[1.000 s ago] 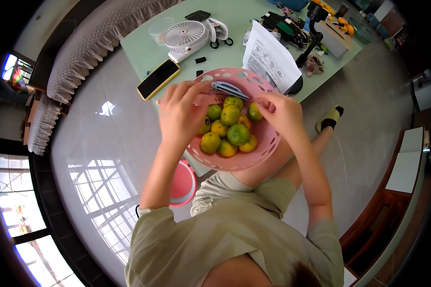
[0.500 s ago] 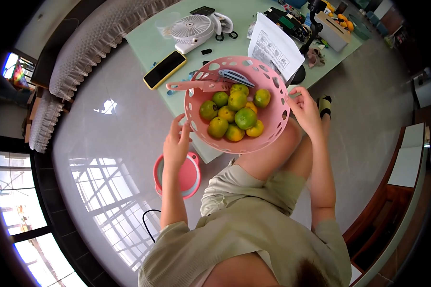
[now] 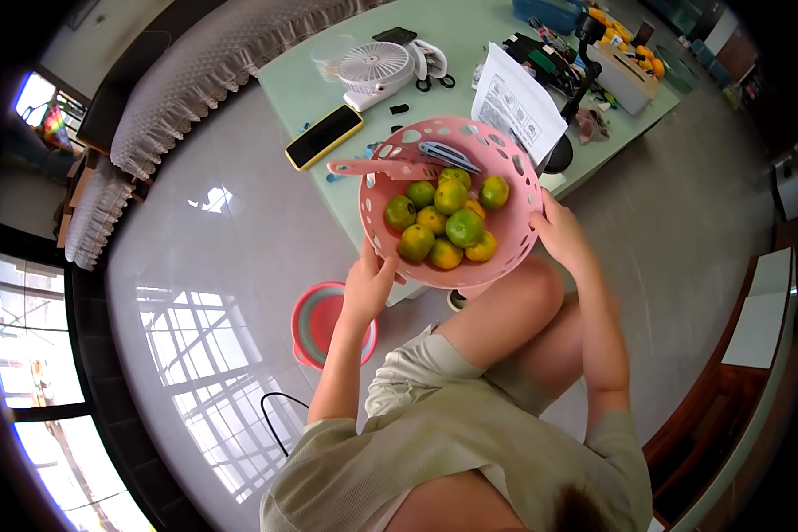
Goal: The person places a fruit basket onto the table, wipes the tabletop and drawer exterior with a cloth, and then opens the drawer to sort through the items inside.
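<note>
In the head view, a pink basket point(image 3: 512, 238) with a perforated wall sits over the near edge of the green table point(image 3: 284, 93), covering part of that edge; whether the table bears any of its weight cannot be told. The left hand point(image 3: 368, 285) has its fingers closed on the basket's lower left rim, the fingertips partly lost behind the wall. The right hand point(image 3: 563, 235) grips the right rim between thumb and fingers, the finger ends likewise partly hidden outside it. Green-and-yellow citrus fruits point(image 3: 465, 228) are heaped inside, the upper ones concealing parts of those beneath, so an exact count is uncertain. Toward the basket's far rim lies a pink-handled tool point(image 3: 355, 167), its handle jutting over the left rim and its working end hard to make out; beside it is a grey-blue implement point(image 3: 448, 157), its kind unclear. On the table, a phone point(image 3: 324, 138) with a dark screen lies by the left edge and a white fan point(image 3: 374, 69) stands farther back. A printed sheet point(image 3: 516, 106) has its lower part hidden behind the basket. Below, the left forearm cuts across a red basin point(image 3: 299, 330) on the floor.
</note>
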Tool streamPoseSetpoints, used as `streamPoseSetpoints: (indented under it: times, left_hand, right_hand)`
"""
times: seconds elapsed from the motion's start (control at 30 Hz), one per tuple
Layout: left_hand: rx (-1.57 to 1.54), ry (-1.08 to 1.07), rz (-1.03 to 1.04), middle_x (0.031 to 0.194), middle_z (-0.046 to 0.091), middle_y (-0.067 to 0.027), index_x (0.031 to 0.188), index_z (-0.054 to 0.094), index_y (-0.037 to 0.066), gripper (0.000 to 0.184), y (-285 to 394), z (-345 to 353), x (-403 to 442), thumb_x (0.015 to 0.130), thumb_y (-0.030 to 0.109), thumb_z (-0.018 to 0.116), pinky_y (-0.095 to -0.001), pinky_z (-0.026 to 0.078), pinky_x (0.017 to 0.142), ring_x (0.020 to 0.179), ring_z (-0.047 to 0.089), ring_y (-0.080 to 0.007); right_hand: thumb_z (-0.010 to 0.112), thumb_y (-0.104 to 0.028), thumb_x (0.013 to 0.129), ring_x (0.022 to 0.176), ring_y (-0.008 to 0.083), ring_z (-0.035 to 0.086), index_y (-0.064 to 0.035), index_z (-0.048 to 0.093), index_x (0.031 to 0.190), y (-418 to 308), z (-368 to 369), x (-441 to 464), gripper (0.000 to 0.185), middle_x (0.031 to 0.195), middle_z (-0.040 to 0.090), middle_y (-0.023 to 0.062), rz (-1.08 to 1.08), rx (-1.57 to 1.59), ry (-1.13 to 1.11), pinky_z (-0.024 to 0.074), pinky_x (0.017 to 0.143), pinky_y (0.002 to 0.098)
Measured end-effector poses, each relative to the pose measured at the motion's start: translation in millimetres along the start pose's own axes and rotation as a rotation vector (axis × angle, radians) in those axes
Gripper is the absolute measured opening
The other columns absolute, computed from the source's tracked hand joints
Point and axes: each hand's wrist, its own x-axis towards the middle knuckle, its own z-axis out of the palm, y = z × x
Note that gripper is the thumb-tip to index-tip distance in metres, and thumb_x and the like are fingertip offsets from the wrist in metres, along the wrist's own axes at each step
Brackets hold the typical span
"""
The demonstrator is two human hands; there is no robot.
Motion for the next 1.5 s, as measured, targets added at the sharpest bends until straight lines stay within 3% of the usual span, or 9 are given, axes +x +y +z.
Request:
streamPoseSetpoints:
  times: [0.17, 0.33, 0.43, 0.63, 0.77, 0.93, 1.23, 1.37, 1.5]
  left_hand:
    - [-0.025, -0.011, 0.013, 0.079, 0.063, -0.0136, 0.135, 0.022, 0.006, 0.056, 0.2, 7.5, -5.0, 0.087, 0.021, 0.046, -0.0329, 0.048, 0.063, 0.065, 0.064, -0.0224]
    - [-0.052, -0.067, 0.036, 0.081, 0.063, -0.0135, 0.135, 0.017, 0.005, 0.059, 2.3, 10.1, -5.7, 0.090, 0.026, 0.048, -0.0316, 0.048, 0.061, 0.065, 0.064, -0.0223]
    - [-0.023, -0.121, 0.040, 0.081, 0.062, -0.0137, 0.136, 0.011, 0.004, 0.064, 1.3, 6.1, -5.1, 0.090, 0.028, 0.049, -0.0308, 0.047, 0.061, 0.066, 0.064, -0.0222]
    - [-0.117, -0.175, 0.074, 0.085, 0.063, -0.0150, 0.137, 0.007, 0.005, 0.066, -2.2, 6.2, -6.4, 0.091, 0.030, 0.047, -0.0307, 0.047, 0.067, 0.070, 0.064, -0.0227]
    - [-0.186, -0.254, 0.095, 0.107, 0.056, -0.0124, 0.137, 0.011, 0.008, 0.059, -3.3, 5.7, -9.2, 0.094, 0.033, 0.043, -0.0270, 0.045, 0.066, 0.079, 0.062, -0.0158]
    - [-0.307, -0.215, 0.098, 0.098, 0.060, -0.0124, 0.140, -0.002, 0.007, 0.077, -16.7, 14.0, -6.6, 0.090, 0.033, 0.050, -0.0274, 0.046, 0.063, 0.072, 0.062, -0.0174]
    - [-0.322, -0.193, 0.101, 0.095, 0.060, -0.0122, 0.138, 0.007, 0.009, 0.072, -21.4, 16.7, -5.8, 0.089, 0.035, 0.052, -0.0273, 0.046, 0.061, 0.074, 0.063, -0.0167]
    - [-0.320, -0.158, 0.115, 0.099, 0.062, -0.0111, 0.131, 0.024, 0.010, 0.053, -19.1, 17.9, -7.9, 0.091, 0.034, 0.049, -0.0231, 0.044, 0.056, 0.073, 0.065, -0.0174]
    - [-0.325, -0.160, 0.118, 0.097, 0.063, -0.0097, 0.127, 0.029, 0.011, 0.049, -17.8, 14.8, -8.1, 0.090, 0.037, 0.049, -0.0231, 0.044, 0.057, 0.075, 0.065, -0.0170]
  right_hand:
    - [0.045, -0.020, 0.082, 0.081, 0.0409, 0.056, -0.0055, 0.047, 0.112, -8.9, -2.4, -1.4, 0.034, 0.086, 0.061, 0.0206, 0.057, 0.001, 0.068, 0.0443, 0.072, 0.0455]
    - [0.048, -0.028, 0.087, 0.071, 0.0299, 0.062, -0.0077, 0.054, 0.110, -2.1, 2.7, -1.0, 0.032, 0.075, 0.063, 0.0128, 0.069, 0.116, 0.161, 0.0461, 0.066, 0.0366]
    - [0.048, -0.029, 0.088, 0.070, 0.0291, 0.062, -0.0079, 0.054, 0.110, -4.1, 6.9, -2.3, 0.032, 0.074, 0.063, 0.0121, 0.080, 0.069, 0.229, 0.0462, 0.065, 0.0364]
    - [0.047, -0.033, 0.088, 0.077, 0.0354, 0.061, -0.0046, 0.056, 0.108, 11.6, 12.1, 3.4, 0.036, 0.080, 0.063, 0.0173, 0.093, 0.012, 0.321, 0.0458, 0.069, 0.0398]
    - [0.046, -0.036, 0.088, 0.079, 0.0360, 0.060, -0.0039, 0.057, 0.107, 0.4, 11.4, 3.2, 0.039, 0.081, 0.063, 0.0185, 0.113, -0.047, 0.350, 0.0455, 0.071, 0.0405]
    - [0.046, -0.038, 0.088, 0.079, 0.0317, 0.060, -0.0042, 0.058, 0.105, 2.9, 11.9, 3.5, 0.039, 0.083, 0.063, 0.0161, 0.119, -0.041, 0.366, 0.0452, 0.071, 0.0354]
    - [0.048, -0.038, 0.086, 0.082, 0.0317, 0.060, -0.0047, 0.062, 0.098, -4.8, 12.0, 0.8, 0.039, 0.087, 0.064, 0.0147, 0.153, -0.066, 0.366, 0.0449, 0.071, 0.0367]
    - [0.048, -0.042, 0.084, 0.086, 0.0326, 0.060, -0.0058, 0.063, 0.098, -0.6, 14.6, 1.7, 0.042, 0.089, 0.064, 0.0154, 0.155, -0.064, 0.412, 0.0457, 0.076, 0.0363]
    - [0.048, -0.045, 0.082, 0.086, 0.0329, 0.061, -0.0069, 0.064, 0.100, -3.3, 14.1, -2.9, 0.044, 0.089, 0.065, 0.0147, 0.181, -0.034, 0.404, 0.0461, 0.077, 0.0367]
